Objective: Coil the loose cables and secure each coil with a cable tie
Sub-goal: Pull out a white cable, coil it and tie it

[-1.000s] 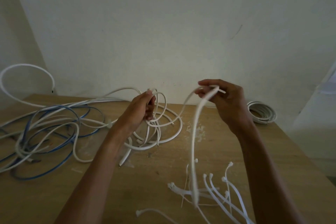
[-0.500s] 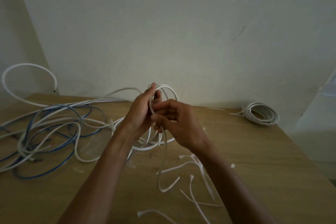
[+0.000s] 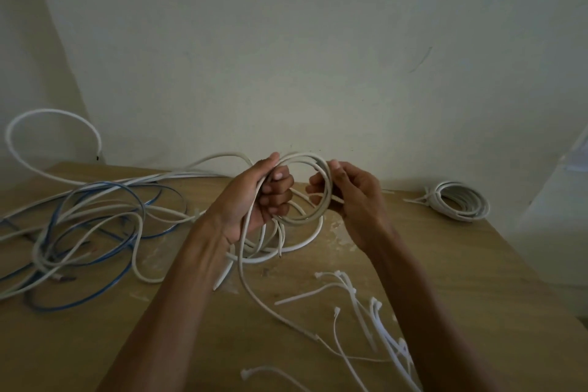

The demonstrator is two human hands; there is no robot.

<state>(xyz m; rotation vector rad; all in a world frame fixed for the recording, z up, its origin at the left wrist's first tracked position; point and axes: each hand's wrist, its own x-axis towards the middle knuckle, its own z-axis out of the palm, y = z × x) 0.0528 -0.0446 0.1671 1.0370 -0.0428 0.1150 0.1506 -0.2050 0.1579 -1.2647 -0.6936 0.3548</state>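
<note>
A small coil of white cable (image 3: 321,215) hangs in the air above the middle of the wooden table (image 3: 461,264). My left hand (image 3: 254,197) grips the coil's left side, fingers curled round several loops. My right hand (image 3: 353,197) pinches the coil's right side between thumb and fingers. The cable's free tail (image 3: 254,293) drops from my left hand onto the table and ends near the cable ties. Several white cable ties (image 3: 375,318) lie scattered at the front right.
A tangle of loose white and blue cables (image 3: 89,226) covers the table's left half, one white loop arching over the back left corner. A finished white coil (image 3: 458,204) with a tie lies at the back right. A wall stands close behind.
My right hand first brought a length of cable to my left hand, then moved apart again. A loop now spans both hands, and the tail lies shorter on the table.
</note>
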